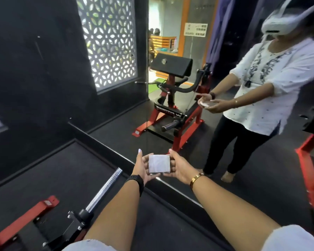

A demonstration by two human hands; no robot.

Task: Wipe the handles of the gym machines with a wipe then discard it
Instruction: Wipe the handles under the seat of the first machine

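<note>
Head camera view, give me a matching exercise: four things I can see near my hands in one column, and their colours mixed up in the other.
Things:
1. wipe
2. bar
3. watch strap
4. bracelet

Colours:
A. gold
B. black
C. white
D. shiny silver

Pairs: 1-C, 2-D, 3-B, 4-A

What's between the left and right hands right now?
A folded wipe, gripped at its sides by the left hand and right hand; head view.
</note>
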